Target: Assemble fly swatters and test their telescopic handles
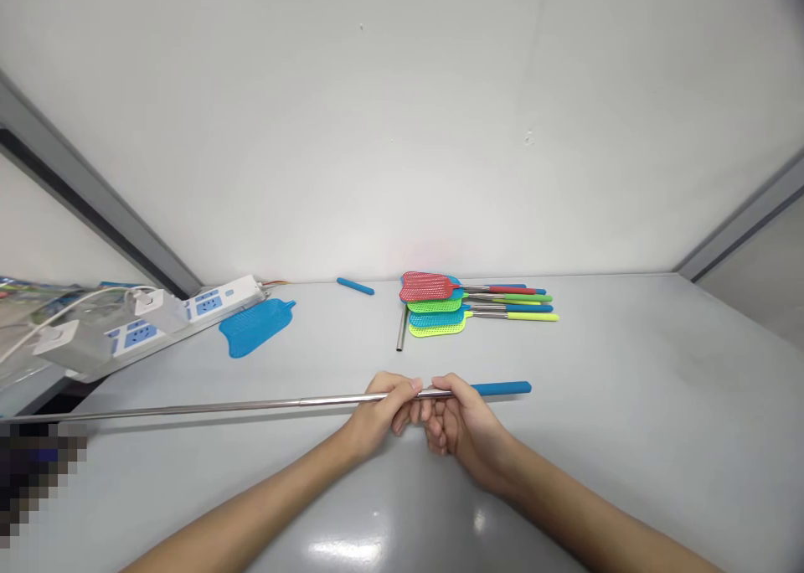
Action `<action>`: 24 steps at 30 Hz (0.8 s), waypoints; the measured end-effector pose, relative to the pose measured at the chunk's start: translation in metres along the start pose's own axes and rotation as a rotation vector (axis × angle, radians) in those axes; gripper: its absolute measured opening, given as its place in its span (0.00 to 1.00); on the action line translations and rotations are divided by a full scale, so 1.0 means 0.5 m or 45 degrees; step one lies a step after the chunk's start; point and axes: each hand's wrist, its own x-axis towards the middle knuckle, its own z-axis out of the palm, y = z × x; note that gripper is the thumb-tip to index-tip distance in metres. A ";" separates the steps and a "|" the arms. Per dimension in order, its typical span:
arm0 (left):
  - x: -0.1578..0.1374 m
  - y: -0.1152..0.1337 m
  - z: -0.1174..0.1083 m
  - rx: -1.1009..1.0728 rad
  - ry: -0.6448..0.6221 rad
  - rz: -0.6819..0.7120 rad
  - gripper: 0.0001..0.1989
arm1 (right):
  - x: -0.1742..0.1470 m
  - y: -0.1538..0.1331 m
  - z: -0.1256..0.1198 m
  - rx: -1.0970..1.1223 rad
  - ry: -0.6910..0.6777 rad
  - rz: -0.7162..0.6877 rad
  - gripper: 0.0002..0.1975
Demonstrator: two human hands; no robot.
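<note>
A long telescopic metal rod [270,405] with a blue handle [506,388] lies level across the view, drawn out far to the left edge. My left hand [386,405] is closed round the rod near its middle, thumb on top. Close beside it, my right hand [458,418] grips the rod just left of the blue handle, its other fingers curled underneath. A loose blue fly swatter head [257,327] rests on the table at the left. Behind my hands, several fly swatters [436,317] in red, green, blue and yellow lie in a pile, handles pointing right.
A white power strip [217,302] with plugged-in adapters and cables runs along the left side. A short blue handle [355,286] lies near the back wall, and a short metal tube [402,328] sits by the pile. Something pixelated [34,472] shows at lower left.
</note>
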 end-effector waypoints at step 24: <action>-0.001 -0.007 -0.012 -0.065 0.001 0.025 0.22 | 0.004 -0.002 -0.002 0.000 -0.027 -0.019 0.17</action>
